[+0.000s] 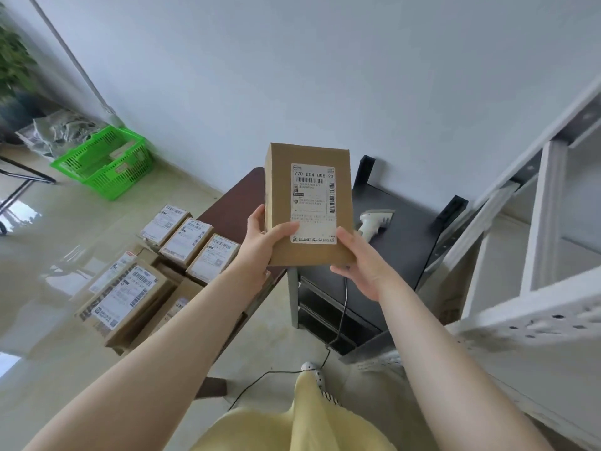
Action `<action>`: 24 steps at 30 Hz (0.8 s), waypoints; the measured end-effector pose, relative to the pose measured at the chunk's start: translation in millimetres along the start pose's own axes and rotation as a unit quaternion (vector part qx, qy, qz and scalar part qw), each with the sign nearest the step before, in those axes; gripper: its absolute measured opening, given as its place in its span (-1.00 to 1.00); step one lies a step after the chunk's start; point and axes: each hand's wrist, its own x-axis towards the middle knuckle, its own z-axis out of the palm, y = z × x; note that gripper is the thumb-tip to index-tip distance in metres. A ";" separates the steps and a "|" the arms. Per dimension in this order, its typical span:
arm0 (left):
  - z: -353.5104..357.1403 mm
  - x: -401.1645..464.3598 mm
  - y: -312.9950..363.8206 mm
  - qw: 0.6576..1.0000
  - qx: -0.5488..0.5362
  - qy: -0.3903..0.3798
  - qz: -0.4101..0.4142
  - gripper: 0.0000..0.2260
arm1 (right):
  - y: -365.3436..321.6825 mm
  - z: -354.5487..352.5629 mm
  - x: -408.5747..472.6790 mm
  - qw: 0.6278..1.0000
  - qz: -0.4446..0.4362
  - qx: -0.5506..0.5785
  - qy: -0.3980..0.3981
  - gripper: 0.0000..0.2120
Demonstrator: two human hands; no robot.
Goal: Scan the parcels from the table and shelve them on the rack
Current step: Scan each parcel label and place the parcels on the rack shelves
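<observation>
Parcel (309, 203) was held upright in the air above the desk (403, 229), long axis vertical, label facing the person. The left hand (263, 245) and right hand (364, 262) gripped its lower corners. The scanner (374, 222) lay on the desk just behind the right hand, the nearer one; the rack (546, 222) stood farther right.

Bright, even daylight. Window glare on glossy floor (48, 255) at left. Soft, faint shadows. Wide-angle bending at edges; rack (536, 314) and plant (13, 60) blurred; centre label (313, 203) sharp.
</observation>
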 end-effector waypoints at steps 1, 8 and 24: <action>-5.5 -12.1 -6.4 1.000 0.002 -0.012 0.000 -0.02 | 9.3 6.6 -13.1 1.000 -0.004 0.005 -0.006 -0.40; -45.6 -97.1 -58.8 0.998 0.014 -0.059 -0.030 0.06 | 79.7 47.9 -111.0 0.999 0.017 0.011 0.024 -0.38; 18.3 -231.0 -169.3 0.968 0.065 -0.205 -0.129 -0.01 | 177.3 -27.5 -292.7 0.991 0.106 -0.004 0.076 -0.14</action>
